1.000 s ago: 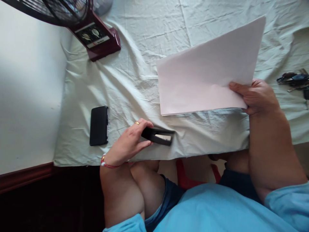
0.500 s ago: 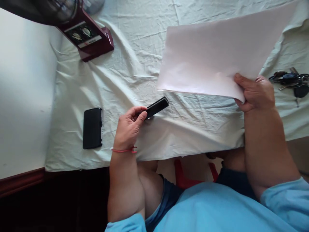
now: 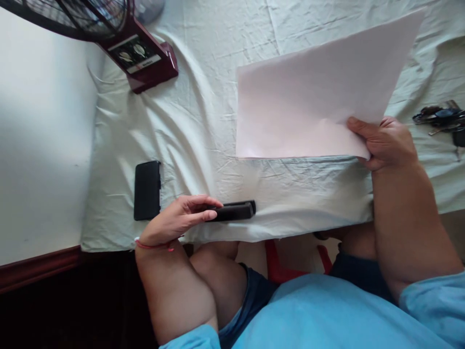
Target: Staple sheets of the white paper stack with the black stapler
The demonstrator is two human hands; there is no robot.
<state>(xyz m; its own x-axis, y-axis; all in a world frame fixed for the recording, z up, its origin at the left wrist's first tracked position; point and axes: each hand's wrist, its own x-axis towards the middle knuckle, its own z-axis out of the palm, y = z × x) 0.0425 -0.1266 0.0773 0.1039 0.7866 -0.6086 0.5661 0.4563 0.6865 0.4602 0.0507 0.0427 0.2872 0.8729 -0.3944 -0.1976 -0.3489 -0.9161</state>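
Note:
A black stapler (image 3: 234, 210) is held in my left hand (image 3: 189, 213), thumb on the near side and fingers over the far side. Its free end points right, close to the table's front edge, and a gap shows between its two arms. My right hand (image 3: 387, 140) grips white paper sheets (image 3: 308, 106) by the lower right corner, with the thumb on top and the other fingers underneath. The sheets are raised toward me and bend a little at the thumb. How many sheets there are, I cannot tell.
A black phone-like case (image 3: 147, 190) lies left of my left hand. At the back left stands a dark red fan (image 3: 154, 68). A bunch of keys (image 3: 441, 116) rests at the right. Pale, wrinkled cloth (image 3: 203, 131) covers the table, with a white wall (image 3: 43, 145) along its left.
My left hand has come nearer to me with the stapler, which has turned from slanting to nearly level. The paper's left end has swung down toward me, still in my right hand.

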